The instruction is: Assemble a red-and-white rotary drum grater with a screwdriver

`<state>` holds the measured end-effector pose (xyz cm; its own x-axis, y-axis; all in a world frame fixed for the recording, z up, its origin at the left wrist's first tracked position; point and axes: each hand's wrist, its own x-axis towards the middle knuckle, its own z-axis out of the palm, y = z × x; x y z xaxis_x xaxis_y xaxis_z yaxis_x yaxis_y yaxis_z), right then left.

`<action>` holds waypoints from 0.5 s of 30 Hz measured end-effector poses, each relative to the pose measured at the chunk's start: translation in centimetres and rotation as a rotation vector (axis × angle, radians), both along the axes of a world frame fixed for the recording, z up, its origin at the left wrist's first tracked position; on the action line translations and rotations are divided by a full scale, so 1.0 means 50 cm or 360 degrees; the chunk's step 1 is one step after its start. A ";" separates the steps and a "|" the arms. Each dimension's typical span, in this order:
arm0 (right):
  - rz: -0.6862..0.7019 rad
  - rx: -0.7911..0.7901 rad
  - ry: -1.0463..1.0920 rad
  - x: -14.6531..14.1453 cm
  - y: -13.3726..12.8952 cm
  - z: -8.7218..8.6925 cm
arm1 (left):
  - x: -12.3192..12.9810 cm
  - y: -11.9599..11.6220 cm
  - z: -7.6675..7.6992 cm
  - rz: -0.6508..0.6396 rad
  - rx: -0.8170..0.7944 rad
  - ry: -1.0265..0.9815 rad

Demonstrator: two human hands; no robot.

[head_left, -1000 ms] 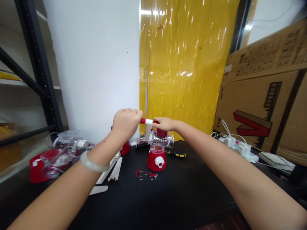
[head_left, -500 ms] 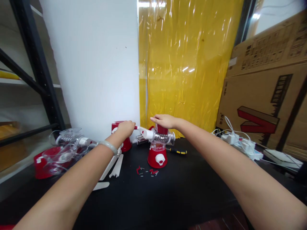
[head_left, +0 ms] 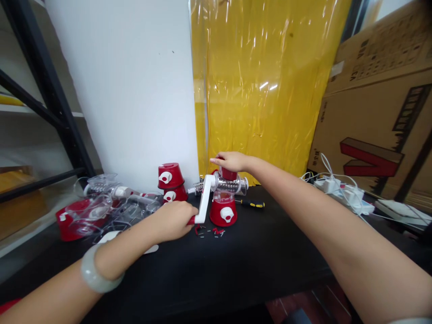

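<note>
A red and white rotary grater stands upright on the black table, its red base (head_left: 218, 209) carrying a white knob. My left hand (head_left: 175, 219) is closed around the red grip of its white crank (head_left: 204, 198), which hangs downward. On top, my right hand (head_left: 233, 161) rests over the red food pusher (head_left: 228, 174), fingers curled across it. Below the pusher lies the metal grating drum (head_left: 230, 185) inside its clear housing. Small red plastic pieces (head_left: 218, 231) and several tiny screws lie in front of the base.
Two stacked red bases (head_left: 171, 176) stand behind my left hand. Clear plastic parts (head_left: 135, 213) are heaped at left. A black and yellow screwdriver (head_left: 252, 204) lies right of the grater. White chargers with cables (head_left: 340, 193) and a large cardboard box (head_left: 374, 121) are at right.
My left hand has swung the crank from pointing left and level to pointing down, moving lower and nearer. My right hand stays on the food pusher. The view has shifted slightly.
</note>
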<state>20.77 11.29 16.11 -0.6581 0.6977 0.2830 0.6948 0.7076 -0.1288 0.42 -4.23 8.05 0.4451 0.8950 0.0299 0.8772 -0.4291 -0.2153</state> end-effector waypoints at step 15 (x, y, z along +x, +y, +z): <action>0.0019 -0.0085 0.0095 0.005 0.002 -0.004 | 0.046 0.144 0.221 0.0180 0.1251 0.0134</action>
<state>21.02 11.38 15.93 -0.6495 0.7050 0.2848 0.6762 0.7068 -0.2076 2.73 2.98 19.08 0.3815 0.6656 0.6414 0.8738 -0.0333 -0.4852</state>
